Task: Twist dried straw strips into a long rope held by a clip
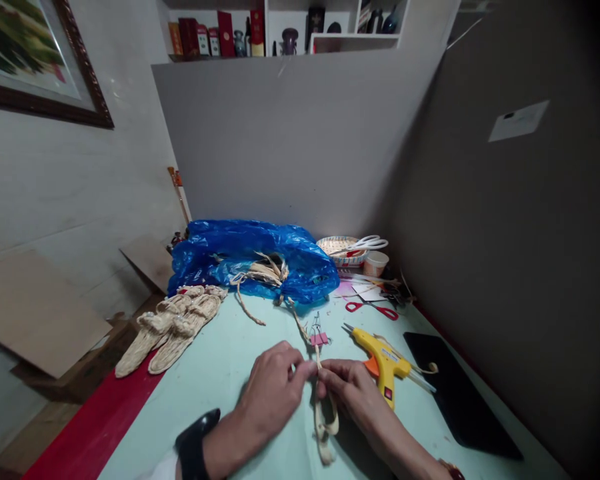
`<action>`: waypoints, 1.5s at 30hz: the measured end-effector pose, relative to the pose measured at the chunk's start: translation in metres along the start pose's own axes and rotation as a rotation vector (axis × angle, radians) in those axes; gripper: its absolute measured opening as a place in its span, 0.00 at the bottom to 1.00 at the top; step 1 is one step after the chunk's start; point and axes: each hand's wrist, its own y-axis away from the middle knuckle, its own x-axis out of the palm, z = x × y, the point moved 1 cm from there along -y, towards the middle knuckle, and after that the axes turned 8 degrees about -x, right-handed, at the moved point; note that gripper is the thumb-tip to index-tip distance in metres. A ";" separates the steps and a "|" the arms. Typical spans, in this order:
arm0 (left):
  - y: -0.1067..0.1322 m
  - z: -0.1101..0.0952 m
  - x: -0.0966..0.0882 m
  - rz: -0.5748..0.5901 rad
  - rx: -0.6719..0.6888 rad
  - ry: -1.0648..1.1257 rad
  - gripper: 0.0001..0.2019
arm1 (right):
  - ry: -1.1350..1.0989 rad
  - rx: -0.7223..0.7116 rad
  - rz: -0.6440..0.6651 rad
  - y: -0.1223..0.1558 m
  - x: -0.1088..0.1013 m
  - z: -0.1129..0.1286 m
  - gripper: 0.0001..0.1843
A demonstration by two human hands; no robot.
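Note:
A pale strip of dried plant fibre hangs in a loop below my fingers and trails over the light green table top. My left hand pinches it from the left between thumb and finger. From the right, my right hand pinches the same strip, its fingertips close to my left thumb. Just beyond my hands a pink binder clip grips the upper end of the strip. A twisted cord runs from the clip toward a blue plastic bag, which holds more fibre strips.
A yellow glue gun lies right of my right hand, by a black flat board. Red-handled scissors, a woven basket and a cup are behind. Woven straw sandals sit at left. Grey panels border the table.

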 end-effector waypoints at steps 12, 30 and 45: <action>-0.026 0.022 0.029 0.652 -0.322 0.902 0.10 | -0.063 0.047 0.108 0.001 -0.006 -0.007 0.17; -0.027 0.022 0.033 0.200 -0.238 0.321 0.06 | 1.266 -0.347 0.077 0.023 -0.002 0.002 0.12; -0.017 0.022 0.027 0.462 -0.395 0.786 0.14 | 1.310 -0.637 0.233 0.042 0.026 0.018 0.04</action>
